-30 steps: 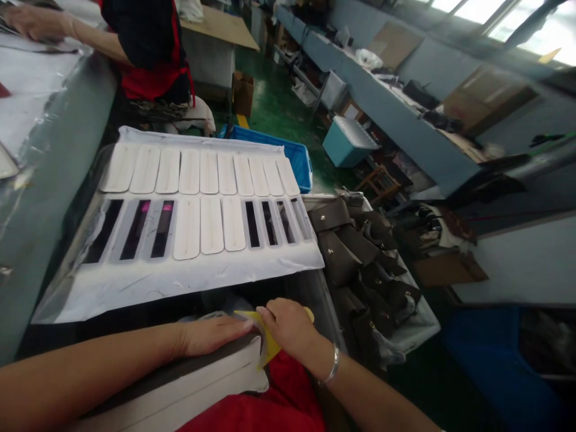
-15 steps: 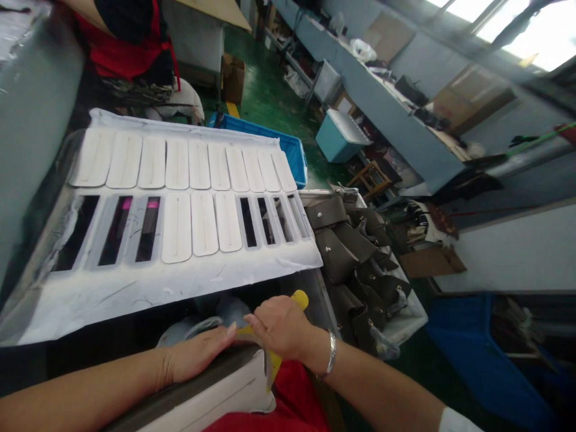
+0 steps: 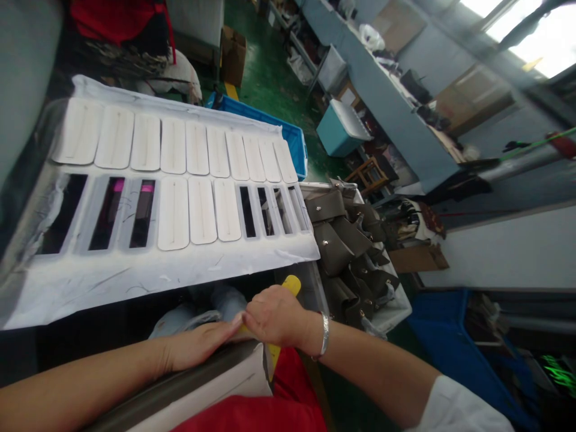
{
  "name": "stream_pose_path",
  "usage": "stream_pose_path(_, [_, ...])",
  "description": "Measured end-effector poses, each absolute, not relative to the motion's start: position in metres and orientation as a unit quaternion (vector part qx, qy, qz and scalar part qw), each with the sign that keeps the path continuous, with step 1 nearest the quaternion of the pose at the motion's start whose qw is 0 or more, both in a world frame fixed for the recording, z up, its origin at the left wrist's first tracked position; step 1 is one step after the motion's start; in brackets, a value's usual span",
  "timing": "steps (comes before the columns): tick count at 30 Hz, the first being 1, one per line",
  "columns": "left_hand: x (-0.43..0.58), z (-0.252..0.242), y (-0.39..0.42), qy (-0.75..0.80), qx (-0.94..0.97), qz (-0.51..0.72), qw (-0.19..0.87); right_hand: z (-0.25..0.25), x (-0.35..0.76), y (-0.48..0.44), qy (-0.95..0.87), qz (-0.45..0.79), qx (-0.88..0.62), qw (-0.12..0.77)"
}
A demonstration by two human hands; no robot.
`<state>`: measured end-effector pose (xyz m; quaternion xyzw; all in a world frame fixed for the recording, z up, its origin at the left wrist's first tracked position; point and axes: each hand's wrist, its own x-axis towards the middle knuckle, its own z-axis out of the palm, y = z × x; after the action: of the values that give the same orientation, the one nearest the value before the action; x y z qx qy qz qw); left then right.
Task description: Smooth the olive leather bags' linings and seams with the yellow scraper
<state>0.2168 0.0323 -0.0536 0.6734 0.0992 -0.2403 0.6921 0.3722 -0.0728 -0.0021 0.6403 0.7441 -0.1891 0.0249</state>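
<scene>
The right hand [image 3: 279,316] clutched a yellow tool [image 3: 293,284]; the left hand [image 3: 194,347], fingers hidden from me, lay on the brown piece [image 3: 189,384], where a slip could jab it.

One yellow tool [image 3: 292,284], thirteen panels [image 3: 173,150]

And there's your light, flooding from the window [image 3: 549,45] at upper right, burned to flat white! The white panel [image 3: 180,267] glows in front of you, the green floor [image 3: 265,66] shines dully. Your left hand [image 3: 198,345] and right hand [image 3: 274,315] look slightly soft; shadow pools beneath the panel, and your corners stretch, smeared.
</scene>
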Motion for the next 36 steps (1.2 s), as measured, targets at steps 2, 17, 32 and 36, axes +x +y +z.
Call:
stream_pose_path(2, [0.218,-0.047,0.033,0.108,0.662,-0.26,0.695,-0.003,0.371,-0.071,0.746,-0.196,0.635,0.036])
stream_pose_path(17, [0.219,-0.042,0.025,0.138,0.696,-0.281,0.646,-0.001,0.36,-0.086,0.699,-0.19,0.689,0.017])
stream_pose_path(32, [0.223,-0.032,0.026,0.114,0.67,-0.277,0.679,-0.002,0.352,-0.096,0.648,-0.194,0.735,0.035])
stream_pose_path(36, [0.223,-0.033,0.024,0.104,0.681,-0.274,0.671,-0.003,0.351,-0.099,0.646,-0.194,0.738,0.021])
